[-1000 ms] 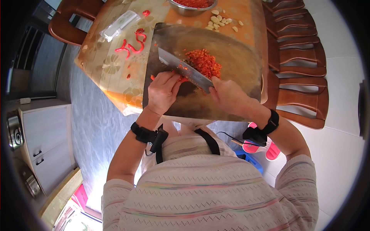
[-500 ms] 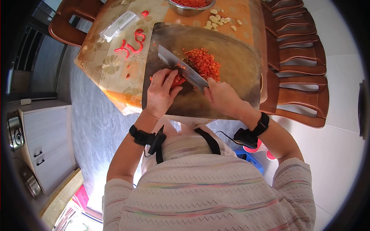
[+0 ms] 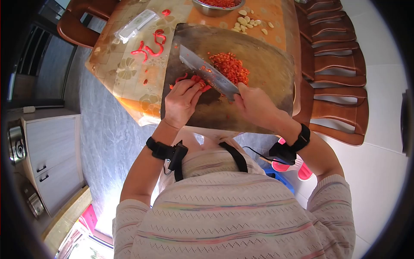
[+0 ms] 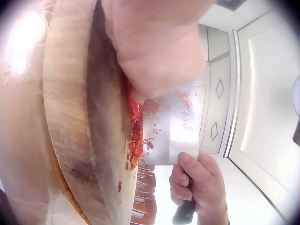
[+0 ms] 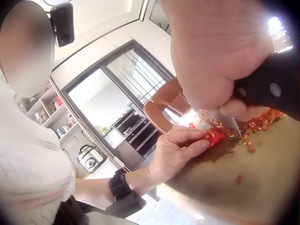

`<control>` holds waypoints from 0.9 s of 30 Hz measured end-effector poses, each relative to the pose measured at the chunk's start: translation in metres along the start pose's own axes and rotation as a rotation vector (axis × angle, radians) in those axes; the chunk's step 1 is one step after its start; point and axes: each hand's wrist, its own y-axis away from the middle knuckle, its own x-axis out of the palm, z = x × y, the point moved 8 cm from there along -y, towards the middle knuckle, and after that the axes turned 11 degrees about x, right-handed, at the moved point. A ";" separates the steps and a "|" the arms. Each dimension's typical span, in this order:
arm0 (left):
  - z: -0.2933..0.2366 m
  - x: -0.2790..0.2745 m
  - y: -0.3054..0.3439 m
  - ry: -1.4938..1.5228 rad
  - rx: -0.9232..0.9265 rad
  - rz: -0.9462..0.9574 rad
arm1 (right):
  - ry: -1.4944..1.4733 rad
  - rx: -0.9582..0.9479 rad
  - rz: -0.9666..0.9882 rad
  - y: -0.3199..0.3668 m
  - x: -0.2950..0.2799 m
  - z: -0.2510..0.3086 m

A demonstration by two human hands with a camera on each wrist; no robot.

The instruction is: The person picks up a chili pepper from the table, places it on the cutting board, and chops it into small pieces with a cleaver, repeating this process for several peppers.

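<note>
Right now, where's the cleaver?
Head view: the cleaver is in the right hand's grip, blade slanting across the chopping board between the left hand and the chopped red pepper.

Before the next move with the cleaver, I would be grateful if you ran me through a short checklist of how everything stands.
1. Right hand gripping the cleaver by its handle: ok.
2. Left hand holding the red peppers on the board: ok.
3. Left fingertips safely clear of the cutting edge: cannot tell; the blade is very near and the fingertips are partly hidden.
4. Blade free of stuck bits: not ok; red bits cling to its side.
5. Chopped pepper heaped on the board, across the blade from the left hand: ok.
6. Garlic cloves and metal bowl off the board: ok.
</note>
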 end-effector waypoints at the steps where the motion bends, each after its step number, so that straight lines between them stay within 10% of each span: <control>1: 0.000 0.000 0.001 0.000 -0.003 -0.002 | 0.003 0.000 0.002 0.001 -0.002 0.001; 27: 0.003 0.001 0.000 -0.011 -0.037 -0.009 | 0.095 0.015 0.059 -0.001 0.021 0.008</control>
